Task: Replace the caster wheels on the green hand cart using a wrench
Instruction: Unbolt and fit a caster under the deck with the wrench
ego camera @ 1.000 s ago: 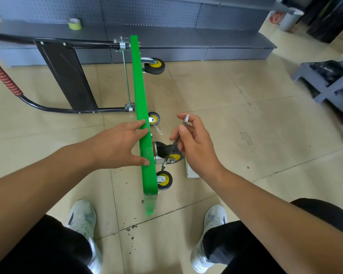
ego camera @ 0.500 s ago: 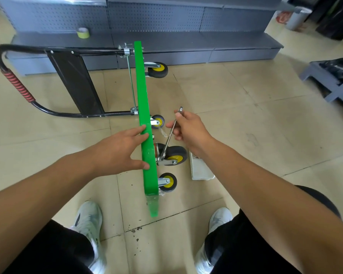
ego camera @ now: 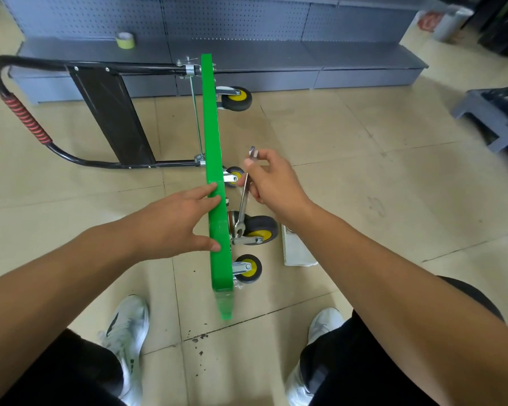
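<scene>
Bracing, as before, with straight-fingered left hand [ego camera: 170, 224] against upended green plastic cart deck [ego camera: 213, 127]; gripping silver steel wrench [ego camera: 244, 197], head at black-and-yellow caster wheel [ego camera: 261, 227] mount, in curled right hand [ego camera: 276, 183]. Handle swung nearer deck: probably mid-turn, fastening unfinished. No legible writing

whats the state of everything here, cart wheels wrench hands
green hand cart, tipped up on its edge, wheels facing right
handle, sticking out to the left of the cart
wrench, gripped by the right hand, lower end at the near big caster's mount
near big caster, attached to the cart
left hand, fingers straight, braced against the cart
tape roll, lying on the shelf base
</scene>
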`<state>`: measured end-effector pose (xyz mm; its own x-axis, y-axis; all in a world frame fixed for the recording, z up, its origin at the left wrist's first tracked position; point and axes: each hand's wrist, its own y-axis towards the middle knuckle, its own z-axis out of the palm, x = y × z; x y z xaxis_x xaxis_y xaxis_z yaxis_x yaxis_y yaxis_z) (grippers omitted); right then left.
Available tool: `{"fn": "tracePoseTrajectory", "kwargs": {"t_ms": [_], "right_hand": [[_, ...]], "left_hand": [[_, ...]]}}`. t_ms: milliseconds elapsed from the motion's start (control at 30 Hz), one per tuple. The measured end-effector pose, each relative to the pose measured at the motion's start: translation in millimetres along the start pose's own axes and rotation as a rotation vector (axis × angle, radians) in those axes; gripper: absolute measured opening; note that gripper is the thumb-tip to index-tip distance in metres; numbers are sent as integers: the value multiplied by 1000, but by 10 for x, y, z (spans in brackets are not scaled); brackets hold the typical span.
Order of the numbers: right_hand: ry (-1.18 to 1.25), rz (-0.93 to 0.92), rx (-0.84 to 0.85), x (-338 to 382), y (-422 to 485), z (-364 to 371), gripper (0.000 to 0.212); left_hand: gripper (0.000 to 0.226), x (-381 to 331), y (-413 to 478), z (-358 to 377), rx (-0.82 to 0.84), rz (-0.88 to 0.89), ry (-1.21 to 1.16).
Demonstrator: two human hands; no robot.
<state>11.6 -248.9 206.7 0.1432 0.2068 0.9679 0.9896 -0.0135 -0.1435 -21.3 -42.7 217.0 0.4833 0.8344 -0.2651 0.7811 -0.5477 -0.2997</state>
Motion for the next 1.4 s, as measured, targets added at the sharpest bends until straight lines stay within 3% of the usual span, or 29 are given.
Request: {"fn": "tracePoseTrajectory", "kwargs": {"t_ms": [67,233,400,700,833,967,1100,1267,1400], "right_hand": [[-61,-86,-29,18,-151,-61,5],[-172,-181,-148,1,-699,-270,16],[-321,-291,-278,-138,-1219,-300,8],[-207,-318,-451,-601,-1777,80,14],[-137,-315,-449,-782,-1894,223,8],[-177,-315,-423,-928,-1931,278,18],[-178,-334,-363,-1134,-1980,348,2],[-311,-396,-328,-1271,-1991,434,3],[-197,-374,-386,-1228,-1951,412,11]], "left_hand": [[100,-1,-7,3,-6,4,-1],[100,17,-28,15,-14,12,-12],[99,11,-23,-1,-16,18,-5],[97,-13,-46,2,-21,18,-22],[97,3,-43,21,-21,17,-20],[97,8,-36,31,-29,15,-24],[97,-2,-50,36,-29,13,-35],[96,-20,-51,33,-28,8,-38],[97,-13,-48,33,-26,16,-49]]}}
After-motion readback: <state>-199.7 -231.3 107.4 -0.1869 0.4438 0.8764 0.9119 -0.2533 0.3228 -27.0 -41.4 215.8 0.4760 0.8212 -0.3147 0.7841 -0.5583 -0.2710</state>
